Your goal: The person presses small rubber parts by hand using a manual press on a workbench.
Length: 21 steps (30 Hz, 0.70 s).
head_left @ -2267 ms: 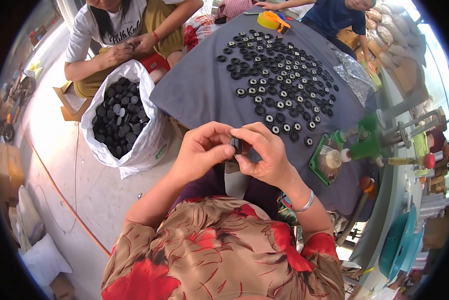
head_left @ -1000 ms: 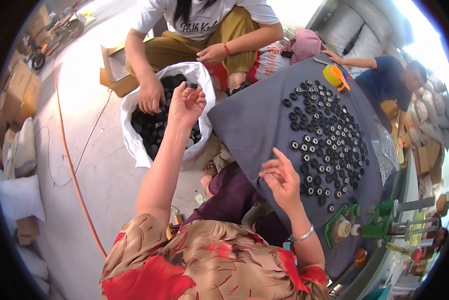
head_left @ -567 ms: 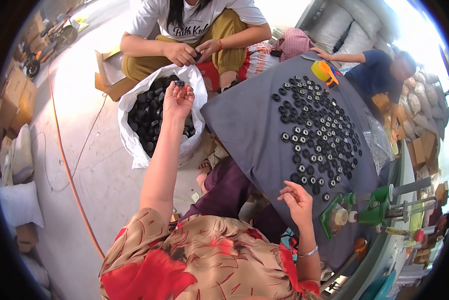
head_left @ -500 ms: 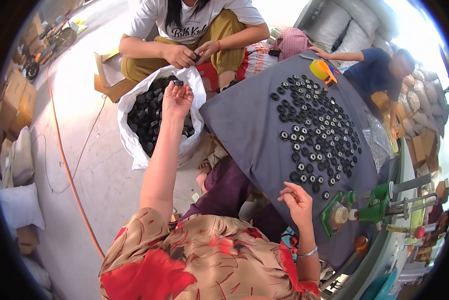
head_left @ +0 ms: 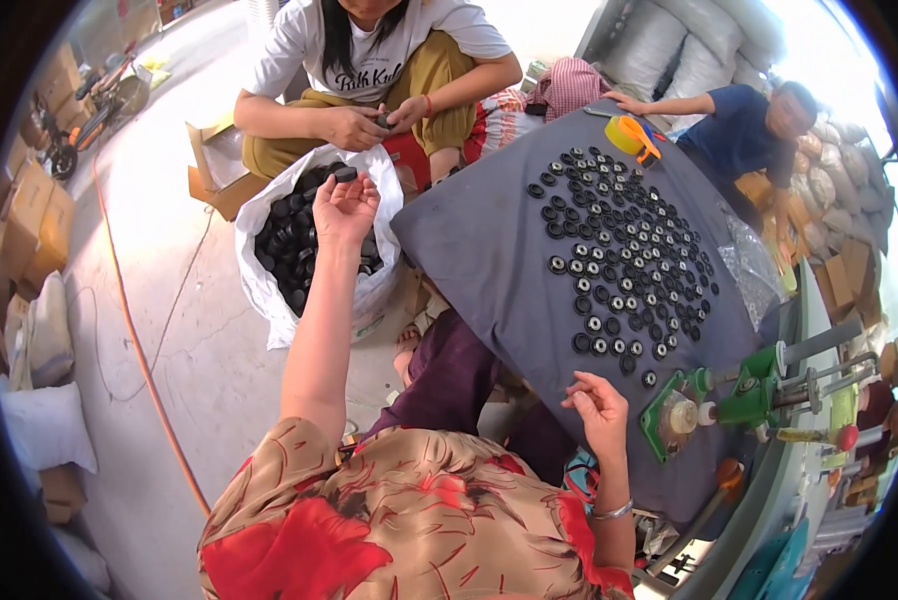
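Observation:
My left hand (head_left: 345, 211) is palm up above a white sack (head_left: 261, 205), holding a round black plastic cap (head_left: 346, 174) at its fingertips. Many similar black caps (head_left: 291, 215) fill the sack below. Over the near edge of the cloth-covered table, my right hand (head_left: 599, 408) hovers half curled, fingers apart and nothing visible in them. Spread on the grey cloth (head_left: 474, 240) lie many black rings (head_left: 619, 303), some with a metal centre. Beside my right hand, a green hand press (head_left: 749, 398) stands on the table's right side.
Across the sack squats a person in a white shirt, both hands (head_left: 374, 127) on a small dark piece. Another person (head_left: 739, 120) leans at the table's far right corner near an orange-yellow tape dispenser (head_left: 631, 138). An open carton (head_left: 219, 170) and an orange hose (head_left: 129, 320) are on the floor.
My left hand has turned slightly and shifted a little lower and left, the cap still at its fingertips. My right hand is nearly unmoved. The far person's head has lifted.

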Each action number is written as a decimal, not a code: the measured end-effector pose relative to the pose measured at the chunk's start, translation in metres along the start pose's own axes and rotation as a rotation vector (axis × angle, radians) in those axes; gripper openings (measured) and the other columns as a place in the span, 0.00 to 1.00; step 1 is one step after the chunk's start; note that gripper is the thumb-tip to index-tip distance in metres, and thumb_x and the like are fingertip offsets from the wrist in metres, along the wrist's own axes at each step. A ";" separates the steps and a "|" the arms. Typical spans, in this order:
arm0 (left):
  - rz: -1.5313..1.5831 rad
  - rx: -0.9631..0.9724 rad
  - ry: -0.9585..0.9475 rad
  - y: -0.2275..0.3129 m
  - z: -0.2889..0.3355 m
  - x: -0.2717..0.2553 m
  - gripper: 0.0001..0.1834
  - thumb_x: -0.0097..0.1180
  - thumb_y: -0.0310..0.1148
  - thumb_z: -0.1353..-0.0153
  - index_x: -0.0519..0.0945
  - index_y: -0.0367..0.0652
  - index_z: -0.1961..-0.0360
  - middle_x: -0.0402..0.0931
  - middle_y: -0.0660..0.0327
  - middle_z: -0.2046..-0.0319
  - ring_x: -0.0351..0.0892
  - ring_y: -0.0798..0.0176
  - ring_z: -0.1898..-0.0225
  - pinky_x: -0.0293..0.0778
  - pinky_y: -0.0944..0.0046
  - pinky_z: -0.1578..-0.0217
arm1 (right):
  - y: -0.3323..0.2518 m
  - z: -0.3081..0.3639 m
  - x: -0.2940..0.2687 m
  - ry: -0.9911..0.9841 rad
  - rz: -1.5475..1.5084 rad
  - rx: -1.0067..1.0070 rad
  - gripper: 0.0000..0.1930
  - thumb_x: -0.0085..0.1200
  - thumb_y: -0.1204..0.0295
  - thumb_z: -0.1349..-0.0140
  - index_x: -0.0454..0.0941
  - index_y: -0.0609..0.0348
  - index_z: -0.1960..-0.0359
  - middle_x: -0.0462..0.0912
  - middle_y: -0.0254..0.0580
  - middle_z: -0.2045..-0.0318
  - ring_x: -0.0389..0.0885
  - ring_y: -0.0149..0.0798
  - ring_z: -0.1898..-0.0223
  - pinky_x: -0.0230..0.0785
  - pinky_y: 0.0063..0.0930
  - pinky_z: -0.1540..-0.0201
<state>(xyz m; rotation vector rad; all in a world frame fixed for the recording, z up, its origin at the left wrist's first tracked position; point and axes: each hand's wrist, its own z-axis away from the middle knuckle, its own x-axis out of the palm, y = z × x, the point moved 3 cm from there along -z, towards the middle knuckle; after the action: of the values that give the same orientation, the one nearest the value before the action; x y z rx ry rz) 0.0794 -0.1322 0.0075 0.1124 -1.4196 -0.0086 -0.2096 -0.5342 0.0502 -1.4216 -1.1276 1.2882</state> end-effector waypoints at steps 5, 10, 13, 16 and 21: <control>0.007 -0.034 -0.065 0.000 0.006 0.001 0.14 0.51 0.37 0.41 0.73 0.34 0.66 0.77 0.44 0.64 0.74 0.49 0.64 0.71 0.57 0.62 | 0.014 0.003 -0.007 0.050 -0.009 0.006 0.13 0.52 0.78 0.36 0.75 0.66 0.50 0.80 0.38 0.65 0.80 0.28 0.68 0.74 0.20 0.64; -0.026 0.015 0.073 0.002 0.011 -0.001 0.13 0.51 0.36 0.41 0.72 0.36 0.66 0.76 0.45 0.65 0.73 0.49 0.64 0.71 0.57 0.63 | 0.025 0.002 -0.014 0.103 -0.054 0.002 0.12 0.52 0.76 0.35 0.75 0.67 0.51 0.80 0.39 0.67 0.79 0.28 0.72 0.73 0.20 0.67; -0.098 0.063 0.200 0.006 0.011 -0.008 0.09 0.53 0.33 0.41 0.69 0.39 0.70 0.74 0.48 0.65 0.73 0.51 0.63 0.71 0.57 0.64 | 0.028 0.000 -0.016 0.119 -0.105 0.026 0.12 0.52 0.75 0.35 0.76 0.67 0.51 0.80 0.40 0.68 0.78 0.28 0.73 0.73 0.20 0.67; -0.119 0.092 0.253 0.008 0.009 -0.013 0.11 0.53 0.35 0.40 0.71 0.38 0.69 0.75 0.48 0.65 0.74 0.50 0.62 0.72 0.56 0.64 | 0.029 -0.001 -0.016 0.126 -0.106 0.030 0.12 0.52 0.75 0.35 0.76 0.67 0.52 0.80 0.40 0.68 0.78 0.27 0.73 0.73 0.20 0.68; -0.122 0.078 0.210 0.014 0.000 -0.027 0.12 0.52 0.37 0.37 0.72 0.37 0.69 0.76 0.46 0.64 0.75 0.49 0.63 0.73 0.56 0.64 | 0.033 -0.001 -0.016 0.139 -0.100 0.021 0.12 0.52 0.76 0.35 0.76 0.66 0.52 0.80 0.41 0.68 0.77 0.27 0.73 0.74 0.22 0.68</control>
<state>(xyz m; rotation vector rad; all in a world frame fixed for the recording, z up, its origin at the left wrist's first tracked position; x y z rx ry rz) 0.0746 -0.1163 -0.0176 0.2571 -1.2016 -0.0407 -0.2078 -0.5566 0.0216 -1.3996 -1.0746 1.1109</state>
